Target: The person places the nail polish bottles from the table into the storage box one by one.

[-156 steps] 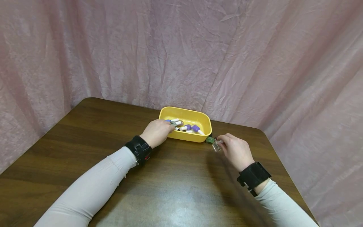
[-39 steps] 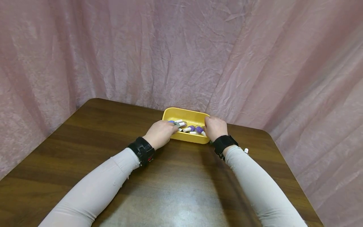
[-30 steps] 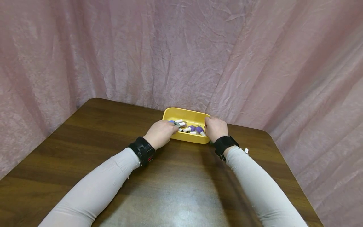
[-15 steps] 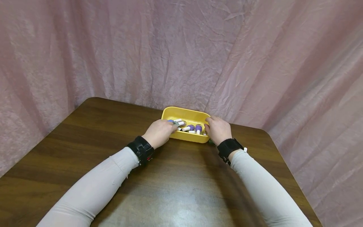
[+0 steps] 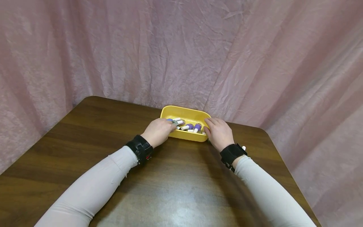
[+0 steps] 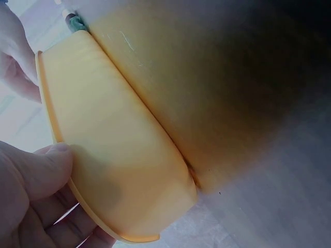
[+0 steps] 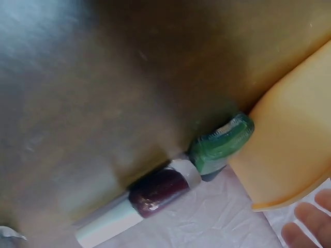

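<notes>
A yellow plastic bin (image 5: 187, 136) stands near the far edge of the table, holding several nail polish bottles with white caps. My left hand (image 5: 158, 133) grips its near left rim, the thumb (image 6: 51, 163) on the outer wall and the fingers on the other side. Over the right end of the bin, my right hand (image 5: 219, 134) reaches in with loosely bent fingers (image 7: 313, 219); nothing shows held between them. A purple nail polish bottle (image 5: 198, 126) lies just left of those fingertips. The right palm is hidden in the head view.
Outside the bin's right end, a green bottle (image 7: 220, 147) and a dark red nail polish bottle (image 7: 158, 191) lie on the brown wooden table (image 5: 158, 189). A white cap (image 5: 244, 148) shows beyond my right wrist. Pink curtains (image 5: 181, 53) hang behind the table.
Since the oldest frame, my right hand has brought the clear bottle to the bin and let go of it. The purple bottle has turned, and the right hand has eased slightly back. The left stays put.
</notes>
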Available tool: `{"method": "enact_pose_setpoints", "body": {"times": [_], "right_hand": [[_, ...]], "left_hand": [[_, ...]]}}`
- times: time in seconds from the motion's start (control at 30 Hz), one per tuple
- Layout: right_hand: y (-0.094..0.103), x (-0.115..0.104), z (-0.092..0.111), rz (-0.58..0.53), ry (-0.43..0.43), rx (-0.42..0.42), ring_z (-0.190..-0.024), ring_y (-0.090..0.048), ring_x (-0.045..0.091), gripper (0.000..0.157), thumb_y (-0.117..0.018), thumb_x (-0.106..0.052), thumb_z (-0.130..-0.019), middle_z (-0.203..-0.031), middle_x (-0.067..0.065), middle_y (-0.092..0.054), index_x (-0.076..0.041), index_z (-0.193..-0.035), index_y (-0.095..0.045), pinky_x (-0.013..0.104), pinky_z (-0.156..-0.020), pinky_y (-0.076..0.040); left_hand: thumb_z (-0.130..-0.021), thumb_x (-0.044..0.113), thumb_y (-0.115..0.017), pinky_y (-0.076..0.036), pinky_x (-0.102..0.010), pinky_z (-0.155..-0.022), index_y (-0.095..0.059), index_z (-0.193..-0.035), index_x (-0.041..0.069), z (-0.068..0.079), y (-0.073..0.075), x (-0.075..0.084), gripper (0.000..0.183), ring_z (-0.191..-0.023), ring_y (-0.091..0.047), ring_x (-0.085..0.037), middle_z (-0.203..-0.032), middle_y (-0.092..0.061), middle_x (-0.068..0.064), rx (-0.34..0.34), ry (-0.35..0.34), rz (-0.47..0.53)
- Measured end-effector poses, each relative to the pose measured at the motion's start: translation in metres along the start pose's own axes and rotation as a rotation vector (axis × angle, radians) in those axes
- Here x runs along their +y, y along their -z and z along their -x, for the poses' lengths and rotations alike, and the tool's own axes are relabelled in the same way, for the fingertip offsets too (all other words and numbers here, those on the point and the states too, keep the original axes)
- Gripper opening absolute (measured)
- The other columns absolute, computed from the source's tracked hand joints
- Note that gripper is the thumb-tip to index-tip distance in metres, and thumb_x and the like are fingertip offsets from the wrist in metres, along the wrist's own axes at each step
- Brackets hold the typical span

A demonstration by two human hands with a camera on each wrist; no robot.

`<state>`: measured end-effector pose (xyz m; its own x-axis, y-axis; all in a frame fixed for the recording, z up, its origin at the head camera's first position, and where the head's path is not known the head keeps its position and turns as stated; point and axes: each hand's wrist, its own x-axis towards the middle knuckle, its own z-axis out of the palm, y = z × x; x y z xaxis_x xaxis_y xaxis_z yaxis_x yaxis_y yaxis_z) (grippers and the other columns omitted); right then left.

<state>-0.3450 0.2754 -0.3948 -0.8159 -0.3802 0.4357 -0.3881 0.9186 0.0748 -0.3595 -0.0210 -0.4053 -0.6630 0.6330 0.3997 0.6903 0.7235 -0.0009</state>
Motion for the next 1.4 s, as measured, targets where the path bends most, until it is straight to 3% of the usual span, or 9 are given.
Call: {"method": "enact_pose_setpoints", "body": {"times": [0.17, 0.47, 0.73, 1.2, 1.4], "right_hand": [[0.002, 0.0, 0.008, 0.005, 0.041, 0.02, -0.14, -0.061, 0.038, 0.049, -0.075, -0.023, -0.107, -0.148, 0.018, -0.068, -0.001, -0.149, -0.066, 0.051, -0.125, -0.04], [0.007, -0.002, 0.022, 0.039, 0.053, -0.019, -0.147, -0.054, 0.041, 0.064, -0.069, -0.042, -0.109, -0.159, 0.019, -0.059, -0.003, -0.159, -0.057, 0.057, -0.126, -0.037], [0.008, -0.002, 0.035, 0.019, 0.072, -0.007, -0.149, -0.052, 0.041, 0.069, -0.073, -0.042, -0.107, -0.16, 0.019, -0.058, -0.004, -0.161, -0.054, 0.058, -0.126, -0.035], [0.018, 0.006, 0.061, 0.007, 0.033, -0.089, -0.159, -0.039, 0.042, 0.079, -0.07, -0.05, -0.107, -0.173, 0.018, -0.043, -0.007, -0.168, -0.045, 0.063, -0.129, -0.027], [0.023, 0.011, 0.072, -0.005, 0.023, -0.044, -0.157, -0.041, 0.042, 0.078, -0.073, -0.048, -0.105, -0.17, 0.019, -0.046, -0.006, -0.166, -0.049, 0.063, -0.129, -0.028]], "left_hand": [[-0.103, 0.01, -0.078, -0.058, -0.041, -0.079, -0.083, -0.099, 0.017, 0.0, 0.001, 0.0, 0.01, -0.085, -0.072, -0.022, -0.093, -0.076, -0.001, -0.003, 0.004, 0.008], [-0.101, 0.009, -0.08, -0.057, -0.041, -0.076, -0.082, -0.095, 0.017, 0.002, 0.001, -0.001, 0.01, -0.082, -0.07, -0.021, -0.09, -0.075, -0.001, 0.02, -0.014, 0.005], [-0.1, 0.007, -0.08, -0.057, -0.041, -0.075, -0.081, -0.094, 0.018, 0.003, 0.0, -0.001, 0.012, -0.082, -0.07, -0.021, -0.089, -0.075, 0.0, 0.032, -0.018, 0.008], [-0.1, 0.007, -0.079, -0.057, -0.04, -0.073, -0.081, -0.094, 0.017, 0.002, 0.001, -0.001, 0.012, -0.081, -0.07, -0.02, -0.089, -0.075, -0.001, 0.044, -0.025, 0.003], [-0.101, 0.008, -0.079, -0.057, -0.04, -0.074, -0.081, -0.095, 0.017, 0.003, 0.002, 0.001, 0.01, -0.081, -0.07, -0.02, -0.09, -0.075, -0.001, 0.036, -0.019, 0.002]]}}
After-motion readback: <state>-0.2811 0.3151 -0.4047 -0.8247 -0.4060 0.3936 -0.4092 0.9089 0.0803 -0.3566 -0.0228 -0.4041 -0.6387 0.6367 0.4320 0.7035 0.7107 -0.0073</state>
